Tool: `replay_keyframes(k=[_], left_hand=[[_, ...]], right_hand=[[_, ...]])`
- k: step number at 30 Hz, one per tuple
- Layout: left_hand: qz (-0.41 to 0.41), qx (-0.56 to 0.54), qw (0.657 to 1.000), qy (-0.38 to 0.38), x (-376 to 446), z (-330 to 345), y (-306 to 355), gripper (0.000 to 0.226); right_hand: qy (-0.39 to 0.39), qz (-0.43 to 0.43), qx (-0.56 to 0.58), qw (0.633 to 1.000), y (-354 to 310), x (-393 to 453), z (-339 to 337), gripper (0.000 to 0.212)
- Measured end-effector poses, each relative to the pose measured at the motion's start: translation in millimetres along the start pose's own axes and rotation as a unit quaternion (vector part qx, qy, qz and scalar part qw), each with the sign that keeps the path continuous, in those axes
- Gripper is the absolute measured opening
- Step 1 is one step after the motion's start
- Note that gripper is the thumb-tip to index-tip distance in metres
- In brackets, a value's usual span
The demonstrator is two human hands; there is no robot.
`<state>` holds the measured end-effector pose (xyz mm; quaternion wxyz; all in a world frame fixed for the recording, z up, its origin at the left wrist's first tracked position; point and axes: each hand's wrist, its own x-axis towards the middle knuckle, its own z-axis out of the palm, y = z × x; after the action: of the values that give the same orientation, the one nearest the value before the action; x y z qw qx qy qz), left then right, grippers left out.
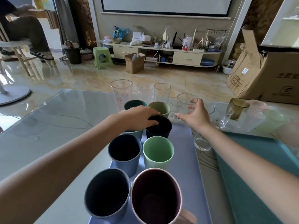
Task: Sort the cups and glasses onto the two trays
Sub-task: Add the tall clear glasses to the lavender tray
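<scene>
Navy cup (159,127) under the left hand (142,118), fingers curled over its near rim, setting it on the lavender tray (182,152) just beyond the green cup (158,152) so the opaque cups line up in pairs. Right hand (193,113) reaches out, fingers spread and holding nothing, closing on the clear glass (183,105) just ahead of its fingertips; whether it touches yet, hard to say. Teal tray (252,175) waits under that forearm, likely for glassware. More glasses (161,92) stand beyond both hands.

Glass table (68,113) bears two trays (186,159), glasses (162,92).
</scene>
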<state>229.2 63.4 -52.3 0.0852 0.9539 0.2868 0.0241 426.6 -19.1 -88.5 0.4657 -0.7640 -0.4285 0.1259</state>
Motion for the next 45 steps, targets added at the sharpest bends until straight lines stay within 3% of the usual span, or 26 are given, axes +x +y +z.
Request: replay_keyframes(k=[8, 14, 20, 23, 25, 31, 34, 37, 45], left_hand=[[0.030, -0.042, 0.999, 0.008, -0.1, -1.8, -4.4, 0.042], [0.012, -0.045, 0.999, 0.006, -0.5, -3.8, -7.5, 0.044], [-0.029, -0.087, 0.983, 0.161, -5.1, -26.6, -22.3, 0.031], [-0.090, -0.072, 0.962, 0.249, -10.9, -30.6, -48.6, 0.030], [-0.126, -0.063, 0.953, 0.270, -14.3, -28.0, -71.1, 0.035], [-0.190, 0.010, 0.963, 0.190, 0.9, -12.9, -125.9, 0.046], [-0.190, -0.012, 0.963, 0.190, 15.0, -13.2, -134.5, 0.028], [-0.169, -0.043, 0.964, 0.202, 20.9, -16.0, -132.5, 0.010], [-0.100, -0.033, 0.943, 0.317, -12.7, -23.1, -109.5, 0.010]], right_hand=[[-0.015, -0.002, -0.006, 1.000, 0.3, -2.7, 8.5, 0.079], [-0.042, -0.012, -0.011, 0.999, -4.7, -6.9, 5.3, 0.094], [0.025, -0.159, -0.088, 0.983, -36.8, -6.6, -2.3, 0.083], [-0.002, -0.195, -0.128, 0.972, -60.8, 6.8, 4.3, 0.081], [-0.024, -0.221, -0.156, 0.962, -77.1, 17.4, 15.2, 0.079], [-0.146, -0.301, -0.306, 0.891, -123.7, 53.9, 75.4, 0.079], [-0.186, -0.297, -0.328, 0.878, -137.2, 63.8, 105.7, 0.075], [-0.201, -0.281, -0.312, 0.885, -137.8, 66.7, 125.1, 0.078], [-0.224, -0.208, -0.127, 0.944, -137.4, 51.7, 138.5, 0.112]])
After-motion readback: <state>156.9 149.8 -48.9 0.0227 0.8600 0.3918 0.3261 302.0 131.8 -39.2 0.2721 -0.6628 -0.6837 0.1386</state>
